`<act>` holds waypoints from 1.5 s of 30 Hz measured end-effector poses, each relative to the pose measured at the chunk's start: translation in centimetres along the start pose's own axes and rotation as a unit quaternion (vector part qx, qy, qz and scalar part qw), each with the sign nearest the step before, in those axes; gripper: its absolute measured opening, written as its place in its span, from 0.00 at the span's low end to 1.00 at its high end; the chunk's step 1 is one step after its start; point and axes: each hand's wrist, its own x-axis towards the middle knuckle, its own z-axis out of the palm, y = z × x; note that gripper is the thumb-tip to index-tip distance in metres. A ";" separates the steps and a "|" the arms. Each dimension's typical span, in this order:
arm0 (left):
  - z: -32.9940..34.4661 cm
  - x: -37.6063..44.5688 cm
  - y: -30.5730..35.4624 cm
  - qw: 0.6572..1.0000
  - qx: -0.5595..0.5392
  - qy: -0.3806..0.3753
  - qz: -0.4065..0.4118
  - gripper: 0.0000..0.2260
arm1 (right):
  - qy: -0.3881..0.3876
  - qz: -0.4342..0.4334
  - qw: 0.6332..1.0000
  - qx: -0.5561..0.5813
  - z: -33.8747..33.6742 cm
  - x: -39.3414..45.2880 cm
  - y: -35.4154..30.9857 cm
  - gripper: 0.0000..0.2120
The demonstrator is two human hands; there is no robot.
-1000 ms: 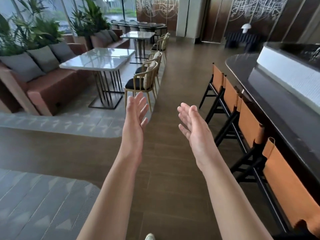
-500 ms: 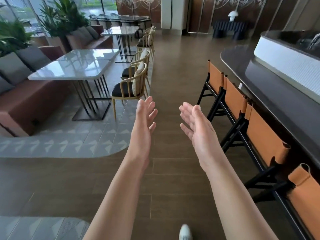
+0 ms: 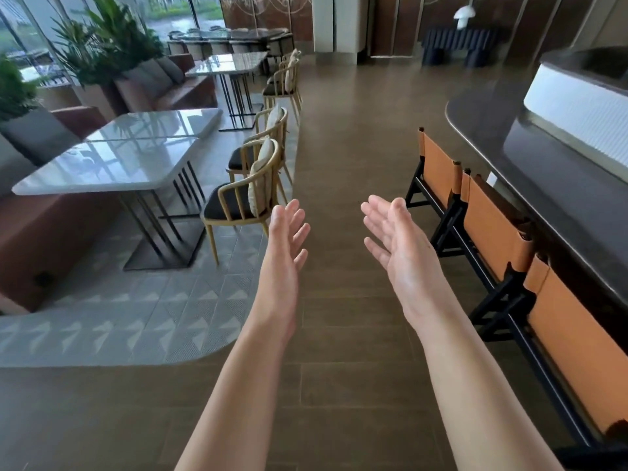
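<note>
The left hand [image 3: 283, 246] and the right hand [image 3: 401, 246] are held out in front of the person at about the same height, well apart, palms turned toward each other. Both are fully spread with straight fingers and have hold of nothing; they hang in the air above the brown plank-patterned floor [image 3: 339, 334].

The things nearest them are seats. Up and left of the left hand stands a light wooden armchair with a black seat pad [image 3: 234, 205], drawn up at a white glossy stone-topped table [image 3: 112, 161]. The chair holds a cream cushion [image 3: 260, 175] standing upright against its curved back. To the right of the right hand runs a row of black-framed bar stools with orange leather backs [image 3: 492, 226], tucked against a dark curved bar counter [image 3: 560, 185].

On the far side of the table a reddish-brown sofa [image 3: 40, 232] carries grey square cushions [image 3: 37, 134] along its back. Leafy green plants [image 3: 112, 45] rise behind it; what they are potted in is mostly hidden
</note>
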 end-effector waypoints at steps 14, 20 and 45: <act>-2.8 31.3 -2.6 0.999 -0.025 -0.024 -0.019 0.25 | 0.022 0.015 1.000 -0.006 6.2 29.3 4.2 0.28; -3.3 45.2 -1.6 0.997 -0.031 -0.065 -0.025 0.28 | 0.050 0.013 0.999 0.001 9.3 41.2 3.5 0.26; 14.6 94.0 -4.8 1.000 -0.004 0.002 0.000 0.24 | -0.027 0.024 0.999 0.025 -1.0 94.9 5.2 0.30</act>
